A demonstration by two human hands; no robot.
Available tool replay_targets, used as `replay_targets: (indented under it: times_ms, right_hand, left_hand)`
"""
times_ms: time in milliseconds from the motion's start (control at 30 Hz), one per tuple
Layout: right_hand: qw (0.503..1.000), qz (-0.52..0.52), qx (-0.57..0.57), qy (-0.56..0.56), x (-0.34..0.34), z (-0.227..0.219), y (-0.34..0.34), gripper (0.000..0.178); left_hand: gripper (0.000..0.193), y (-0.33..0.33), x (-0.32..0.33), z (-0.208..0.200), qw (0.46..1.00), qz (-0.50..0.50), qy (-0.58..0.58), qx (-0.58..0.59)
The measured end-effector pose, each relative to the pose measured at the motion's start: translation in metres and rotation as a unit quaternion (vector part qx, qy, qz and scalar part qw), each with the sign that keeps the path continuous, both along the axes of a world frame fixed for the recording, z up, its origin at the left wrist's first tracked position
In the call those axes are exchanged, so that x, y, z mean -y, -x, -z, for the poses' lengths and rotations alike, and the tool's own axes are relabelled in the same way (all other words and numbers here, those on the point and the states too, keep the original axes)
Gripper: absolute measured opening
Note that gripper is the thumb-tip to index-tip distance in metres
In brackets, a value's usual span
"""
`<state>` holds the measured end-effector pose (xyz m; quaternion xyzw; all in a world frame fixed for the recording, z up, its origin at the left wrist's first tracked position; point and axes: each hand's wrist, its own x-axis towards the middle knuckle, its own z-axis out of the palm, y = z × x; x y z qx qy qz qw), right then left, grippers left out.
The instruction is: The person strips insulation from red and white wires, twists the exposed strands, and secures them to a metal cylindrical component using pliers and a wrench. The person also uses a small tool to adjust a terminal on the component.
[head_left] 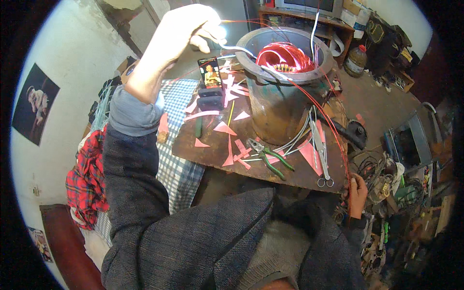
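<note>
A motor stator [278, 104] with a coil of red enamelled copper wire [285, 55] inside stands on a brown table. My left hand [181, 36], raised beside it and brightly lit, is closed in a pinch. A thin copper wire [241, 21] and a white sleeve [240, 49] run from its fingers to the stator. Down at the table's right edge, my right hand [357, 194] has its fingers curled around red wires [327, 116] that hang over the rim. Green-handled pliers [269, 158] and scissors [321, 154] lie in front of the stator.
Pink paper scraps [224, 128] and white sleeving [295, 140] are strewn over the tabletop [212, 152]. A phone [210, 73] leans on a dark stand. A checked cloth [181, 169] lies at the left. Cables and parts [386, 193] clutter the right, with a bottle [355, 62] beyond.
</note>
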<state>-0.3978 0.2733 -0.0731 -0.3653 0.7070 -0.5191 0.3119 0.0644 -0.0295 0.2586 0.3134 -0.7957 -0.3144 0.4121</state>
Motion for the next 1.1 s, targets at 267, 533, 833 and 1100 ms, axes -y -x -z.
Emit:
replay_targets:
  times_ms: [267,533,833,1100]
  right_hand:
    - [1.000,0.006,-0.006,-0.011,-0.010,0.009,-0.001,0.024]
    - [0.999,0.011,-0.041,-0.032,-0.023,0.004,-0.011,0.029]
    - [0.992,-0.004,-0.112,-0.055,-0.016,-0.009,-0.038,0.028]
    - [0.998,-0.049,0.031,-0.025,0.008,-0.025,-0.068,0.027]
  left_hand:
    - [0.031,0.011,-0.003,-0.004,0.999,0.036,-0.006,0.028]
    - [0.028,0.005,0.000,0.021,0.994,0.077,-0.052,-0.055]
    - [0.038,0.007,-0.003,0.030,0.958,0.185,-0.183,-0.116]
    - [0.027,0.016,-0.016,0.034,0.971,0.153,-0.090,-0.160]
